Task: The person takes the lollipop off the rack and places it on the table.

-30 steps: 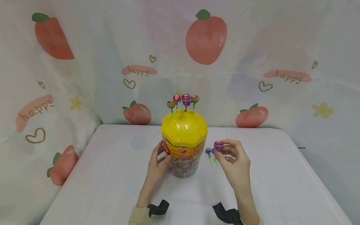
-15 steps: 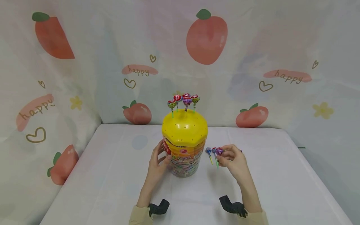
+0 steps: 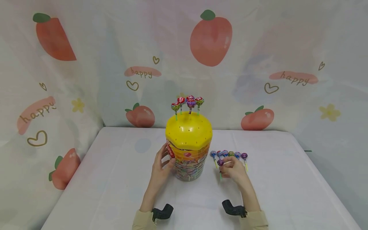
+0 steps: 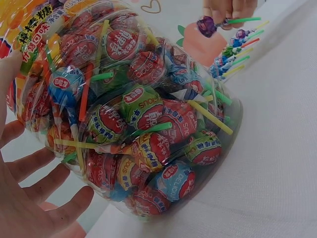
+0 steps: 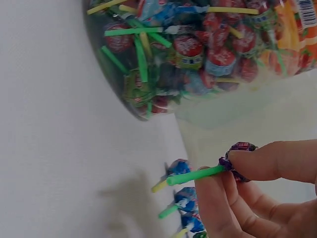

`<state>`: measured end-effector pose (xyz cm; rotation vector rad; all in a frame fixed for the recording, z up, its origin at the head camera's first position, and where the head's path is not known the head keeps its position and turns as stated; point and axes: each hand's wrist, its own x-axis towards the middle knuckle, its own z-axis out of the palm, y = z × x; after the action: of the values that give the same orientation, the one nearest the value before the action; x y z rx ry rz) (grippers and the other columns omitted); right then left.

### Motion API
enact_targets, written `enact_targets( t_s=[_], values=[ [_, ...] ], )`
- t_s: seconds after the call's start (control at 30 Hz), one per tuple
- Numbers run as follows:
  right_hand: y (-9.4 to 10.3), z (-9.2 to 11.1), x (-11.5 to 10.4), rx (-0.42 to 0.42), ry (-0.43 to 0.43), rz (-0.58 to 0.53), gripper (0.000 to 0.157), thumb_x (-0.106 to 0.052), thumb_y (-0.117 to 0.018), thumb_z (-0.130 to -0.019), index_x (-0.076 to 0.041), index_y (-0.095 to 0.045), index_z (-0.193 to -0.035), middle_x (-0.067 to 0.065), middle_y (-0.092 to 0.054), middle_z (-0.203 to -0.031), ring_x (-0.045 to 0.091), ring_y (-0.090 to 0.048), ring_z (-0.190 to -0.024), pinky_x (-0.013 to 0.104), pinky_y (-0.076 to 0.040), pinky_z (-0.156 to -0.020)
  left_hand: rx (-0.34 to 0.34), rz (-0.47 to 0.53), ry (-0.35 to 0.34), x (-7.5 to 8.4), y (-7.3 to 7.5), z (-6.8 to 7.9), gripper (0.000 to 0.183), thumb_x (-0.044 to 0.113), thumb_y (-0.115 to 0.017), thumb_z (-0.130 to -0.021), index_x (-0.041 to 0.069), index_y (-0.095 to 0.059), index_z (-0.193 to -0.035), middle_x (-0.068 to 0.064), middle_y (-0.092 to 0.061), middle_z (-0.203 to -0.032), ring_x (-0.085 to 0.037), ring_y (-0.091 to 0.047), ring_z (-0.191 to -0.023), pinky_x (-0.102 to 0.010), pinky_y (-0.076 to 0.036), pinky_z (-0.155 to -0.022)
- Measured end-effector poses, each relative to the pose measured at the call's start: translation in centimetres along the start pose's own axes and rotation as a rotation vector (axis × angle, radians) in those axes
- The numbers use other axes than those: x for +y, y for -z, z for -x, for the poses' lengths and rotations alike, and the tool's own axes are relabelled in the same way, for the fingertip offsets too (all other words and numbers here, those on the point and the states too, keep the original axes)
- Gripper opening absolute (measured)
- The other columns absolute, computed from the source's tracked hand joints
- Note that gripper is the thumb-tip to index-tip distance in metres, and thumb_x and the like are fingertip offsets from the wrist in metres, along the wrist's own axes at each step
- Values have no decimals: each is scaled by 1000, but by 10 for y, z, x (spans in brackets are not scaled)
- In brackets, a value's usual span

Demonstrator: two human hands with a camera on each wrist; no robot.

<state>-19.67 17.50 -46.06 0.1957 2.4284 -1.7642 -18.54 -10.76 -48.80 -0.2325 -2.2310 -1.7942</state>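
Note:
A clear jar packed with wrapped lollipops stands upright on the table, capped by a yellow lid with small holes. My left hand rests at the jar's left side, its fingers spread along it in the left wrist view. To the right of the jar, my right hand pinches a purple-wrapped lollipop between thumb and fingers. In the right wrist view its green stick points left, toward the jar's base side. Several lollipops are stuck by their sticks in the back of the lid, including a green-wrapped lollipop.
Behind my right hand, several loose lollipops lie side by side in a row; a blue-wrapped lollipop is at its left end and a purple lollipop at its right. A white cloth covers the table. A printed curtain hangs behind.
My right hand has come down and nearer to me, with a lollipop in its fingers. More of the row behind it now shows. The left hand and the jar have stayed in place.

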Motion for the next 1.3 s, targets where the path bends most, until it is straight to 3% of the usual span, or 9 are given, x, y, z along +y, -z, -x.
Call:
enact_targets(
  t_s=[0.47,0.97,1.3],
  values=[
    [-15,-9,19,16,-55,209,35,-3,-70,-78,8,-53,-107,21,-70,-86,17,-68,-60,31,-59,-58,-4,3,1,-2,0,0,66,28,-62,-93,36,-28,-149,-8,-42,-146,-31,-44,-133,-55,-46,-102],
    [-24,-10,20,82,-75,388,33,-11,-74,-79,3,-57,-102,13,-70,-78,12,-65,-54,26,-52,-53,-2,2,11,-1,0,0,67,30,-63,-92,34,-28,-150,-8,-41,-146,-31,-43,-133,-56,-45,-102],
    [-17,-5,12,83,-50,454,36,-17,-74,-79,3,-58,-105,9,-72,-75,12,-64,-54,27,-44,-56,-2,4,20,-1,-1,0,67,31,-63,-92,34,-29,-149,-8,-42,-146,-31,-43,-133,-57,-44,-103]
  ],
)
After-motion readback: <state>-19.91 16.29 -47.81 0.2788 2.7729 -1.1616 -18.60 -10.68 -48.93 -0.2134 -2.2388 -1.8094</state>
